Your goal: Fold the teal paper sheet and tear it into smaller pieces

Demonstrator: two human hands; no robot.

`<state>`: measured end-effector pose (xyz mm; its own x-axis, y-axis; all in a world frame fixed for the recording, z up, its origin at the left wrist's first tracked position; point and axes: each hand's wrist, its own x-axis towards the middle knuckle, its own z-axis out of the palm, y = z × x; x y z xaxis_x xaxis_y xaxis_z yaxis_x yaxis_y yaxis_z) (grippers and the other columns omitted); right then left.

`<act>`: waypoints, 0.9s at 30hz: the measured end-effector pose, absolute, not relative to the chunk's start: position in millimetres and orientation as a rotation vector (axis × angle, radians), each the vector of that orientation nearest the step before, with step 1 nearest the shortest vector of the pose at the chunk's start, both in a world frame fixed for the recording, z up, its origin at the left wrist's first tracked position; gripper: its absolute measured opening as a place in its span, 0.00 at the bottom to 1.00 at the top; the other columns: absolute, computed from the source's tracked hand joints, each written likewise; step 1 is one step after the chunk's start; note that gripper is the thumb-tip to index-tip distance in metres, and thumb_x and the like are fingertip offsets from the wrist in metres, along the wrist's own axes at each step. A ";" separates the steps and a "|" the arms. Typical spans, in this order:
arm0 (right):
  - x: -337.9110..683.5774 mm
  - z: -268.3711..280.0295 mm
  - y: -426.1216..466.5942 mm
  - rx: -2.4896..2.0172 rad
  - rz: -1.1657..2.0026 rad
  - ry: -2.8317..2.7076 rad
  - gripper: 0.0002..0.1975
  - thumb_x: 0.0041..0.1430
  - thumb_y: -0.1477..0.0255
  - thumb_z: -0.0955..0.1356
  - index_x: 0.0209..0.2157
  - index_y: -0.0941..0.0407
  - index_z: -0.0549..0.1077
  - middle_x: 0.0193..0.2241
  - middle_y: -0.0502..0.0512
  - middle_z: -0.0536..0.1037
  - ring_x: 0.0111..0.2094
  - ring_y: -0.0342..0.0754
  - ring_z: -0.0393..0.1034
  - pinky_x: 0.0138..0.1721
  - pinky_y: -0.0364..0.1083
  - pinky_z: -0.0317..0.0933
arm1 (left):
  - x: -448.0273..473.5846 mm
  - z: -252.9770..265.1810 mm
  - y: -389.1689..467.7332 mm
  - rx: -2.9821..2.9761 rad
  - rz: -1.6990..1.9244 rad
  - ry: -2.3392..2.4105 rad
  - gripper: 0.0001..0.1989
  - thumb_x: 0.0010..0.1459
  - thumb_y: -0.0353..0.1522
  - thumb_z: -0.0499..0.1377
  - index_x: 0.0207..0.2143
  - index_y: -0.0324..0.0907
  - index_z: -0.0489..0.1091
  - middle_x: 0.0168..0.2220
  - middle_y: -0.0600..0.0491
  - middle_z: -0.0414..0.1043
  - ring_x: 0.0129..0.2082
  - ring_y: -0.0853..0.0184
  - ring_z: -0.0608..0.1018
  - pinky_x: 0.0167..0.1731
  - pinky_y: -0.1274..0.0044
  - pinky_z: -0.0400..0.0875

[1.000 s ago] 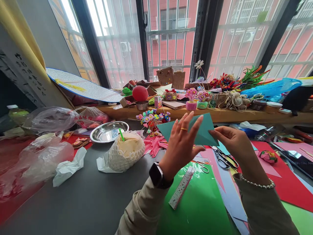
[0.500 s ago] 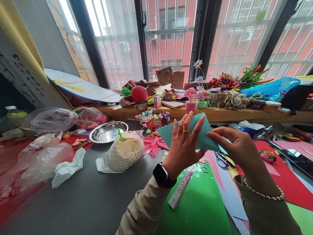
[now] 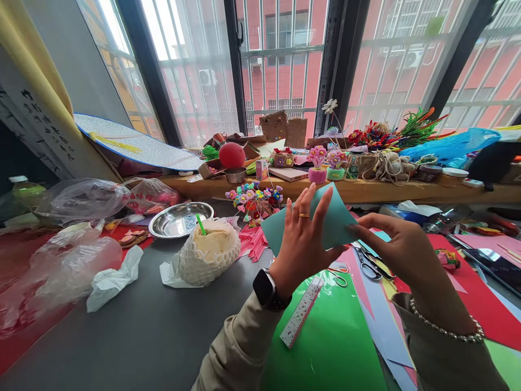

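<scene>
A sheet of teal paper (image 3: 337,220) is held up above the table between my two hands. My left hand (image 3: 301,233) holds it from the near side, long fingers spread over its face and thumb out along the lower edge. At the right corner, my right hand (image 3: 401,247) pinches the paper between thumb and fingers. What lies behind the sheet, including any fingers there, is hidden. Below my hands are a green sheet (image 3: 325,336) in a clear sleeve, a patterned ruler (image 3: 302,312) and small scissors (image 3: 338,277).
Black-handled scissors (image 3: 369,266) lie on coloured papers at the right, near a phone (image 3: 494,266). To the left stand a foam-netted coconut (image 3: 209,252) with a green straw and a metal dish (image 3: 181,220). Plastic bags (image 3: 77,271) cover the far left. Yarn flowers (image 3: 317,163) line the sill.
The teal paper has turned slightly and its top corner has shifted left. My right hand has moved a little to the right, still pinching the corner; my left hand has shifted slightly left.
</scene>
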<state>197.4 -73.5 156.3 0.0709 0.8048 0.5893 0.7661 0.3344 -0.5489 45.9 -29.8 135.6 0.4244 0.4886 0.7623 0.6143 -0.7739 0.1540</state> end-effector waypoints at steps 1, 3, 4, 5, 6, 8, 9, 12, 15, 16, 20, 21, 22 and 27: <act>197.8 156.5 -74.0 -1.428 0.058 -1.680 0.11 0.49 0.63 0.64 0.22 0.54 0.70 0.20 0.47 0.72 0.23 0.44 0.67 0.25 0.41 0.57 | 46.3 135.6 -29.9 -2.526 -1.278 -0.987 0.44 0.43 0.45 0.58 0.56 0.40 0.38 0.58 0.41 0.40 0.58 0.55 0.46 0.53 0.59 0.41; 198.9 156.6 -74.6 -1.432 0.079 -1.686 0.10 0.48 0.63 0.64 0.22 0.54 0.70 0.20 0.47 0.72 0.23 0.44 0.66 0.25 0.41 0.56 | 47.1 135.7 -30.5 -2.532 -1.288 -0.992 0.44 0.43 0.46 0.57 0.56 0.40 0.38 0.58 0.41 0.40 0.58 0.55 0.46 0.54 0.59 0.40; 199.5 156.6 -74.8 -1.432 0.090 -1.689 0.10 0.48 0.64 0.65 0.22 0.54 0.70 0.19 0.46 0.72 0.23 0.44 0.66 0.25 0.41 0.56 | 47.5 135.9 -30.8 -2.535 -1.296 -0.991 0.44 0.42 0.46 0.57 0.56 0.40 0.38 0.58 0.41 0.40 0.57 0.55 0.46 0.54 0.59 0.40; 200.0 156.6 -74.9 -1.429 0.098 -1.691 0.09 0.48 0.64 0.65 0.22 0.54 0.70 0.19 0.46 0.71 0.23 0.43 0.65 0.25 0.41 0.55 | 47.7 136.0 -31.1 -2.539 -1.303 -0.988 0.45 0.42 0.47 0.57 0.56 0.40 0.38 0.58 0.41 0.40 0.57 0.55 0.46 0.53 0.58 0.40; 200.3 156.4 -75.0 -1.423 0.105 -1.693 0.09 0.48 0.64 0.65 0.21 0.54 0.69 0.19 0.46 0.71 0.23 0.43 0.65 0.25 0.41 0.55 | 47.9 136.1 -31.4 -2.545 -1.308 -0.984 0.45 0.42 0.48 0.57 0.56 0.41 0.38 0.58 0.41 0.40 0.57 0.55 0.47 0.53 0.58 0.40; 200.5 156.3 -74.9 -1.414 0.101 -1.696 0.10 0.48 0.64 0.65 0.21 0.54 0.69 0.19 0.46 0.71 0.23 0.43 0.65 0.25 0.41 0.55 | 48.0 136.3 -32.0 -2.565 -1.317 -0.972 0.46 0.41 0.48 0.58 0.56 0.41 0.37 0.58 0.41 0.40 0.57 0.55 0.47 0.53 0.57 0.40; 200.4 156.3 -74.9 -1.411 0.094 -1.698 0.10 0.48 0.63 0.65 0.21 0.55 0.69 0.19 0.46 0.70 0.23 0.43 0.65 0.25 0.41 0.54 | 47.9 136.4 -32.2 -2.581 -1.320 -0.962 0.46 0.40 0.48 0.58 0.56 0.41 0.37 0.58 0.40 0.41 0.57 0.55 0.48 0.53 0.57 0.41; 199.4 157.1 -75.3 -1.414 0.072 -1.707 0.11 0.47 0.62 0.65 0.20 0.55 0.68 0.18 0.46 0.69 0.21 0.42 0.63 0.24 0.41 0.53 | 47.5 137.0 -32.9 -2.639 -1.357 -0.911 0.47 0.40 0.46 0.59 0.56 0.41 0.36 0.57 0.40 0.43 0.57 0.56 0.49 0.53 0.58 0.43; 198.2 158.1 -76.3 -1.409 0.084 -1.715 0.13 0.47 0.61 0.65 0.19 0.55 0.67 0.16 0.46 0.67 0.20 0.42 0.61 0.22 0.41 0.52 | 48.0 137.6 -33.6 -2.682 -1.451 -0.840 0.48 0.40 0.44 0.60 0.56 0.41 0.35 0.56 0.41 0.46 0.55 0.56 0.52 0.52 0.57 0.46; 197.8 158.2 -76.7 -1.413 0.093 -1.715 0.13 0.46 0.60 0.65 0.18 0.55 0.66 0.16 0.45 0.66 0.19 0.41 0.60 0.22 0.41 0.52 | 48.4 137.8 -34.0 -2.695 -1.487 -0.818 0.48 0.40 0.43 0.61 0.56 0.42 0.35 0.56 0.41 0.48 0.55 0.55 0.54 0.51 0.57 0.48; 196.9 156.9 -77.4 -1.418 0.152 -1.698 0.16 0.42 0.58 0.67 0.15 0.55 0.63 0.14 0.45 0.63 0.18 0.41 0.55 0.21 0.41 0.51 | 49.6 139.4 -36.2 -2.754 -1.620 -0.750 0.45 0.42 0.40 0.60 0.56 0.43 0.35 0.55 0.41 0.50 0.52 0.56 0.59 0.49 0.60 0.55; 197.1 156.3 -77.3 -1.403 0.175 -1.693 0.17 0.40 0.58 0.68 0.15 0.55 0.62 0.14 0.45 0.62 0.19 0.41 0.55 0.21 0.41 0.51 | 49.4 140.1 -36.7 -2.771 -1.653 -0.736 0.44 0.43 0.40 0.60 0.56 0.43 0.35 0.55 0.42 0.51 0.51 0.56 0.60 0.48 0.61 0.57; 197.5 155.6 -77.1 -1.378 0.203 -1.684 0.17 0.40 0.58 0.68 0.15 0.55 0.61 0.15 0.45 0.62 0.19 0.41 0.56 0.22 0.41 0.51 | 48.7 140.8 -37.1 -2.793 -1.683 -0.722 0.43 0.44 0.40 0.60 0.56 0.43 0.36 0.54 0.42 0.51 0.51 0.56 0.61 0.48 0.62 0.58; 201.2 153.0 -76.7 -1.226 0.320 -1.623 0.16 0.42 0.61 0.68 0.15 0.56 0.61 0.16 0.46 0.63 0.21 0.42 0.57 0.23 0.42 0.52 | 41.3 144.4 -35.8 -2.946 -1.821 -0.675 0.39 0.47 0.35 0.59 0.56 0.44 0.39 0.50 0.45 0.59 0.48 0.60 0.65 0.47 0.67 0.62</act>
<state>201.2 -76.7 153.0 0.0515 0.8269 0.5599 0.5524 0.4435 -0.7058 41.3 -35.8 144.4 0.4166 0.5027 0.7574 0.1128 -0.8553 0.5057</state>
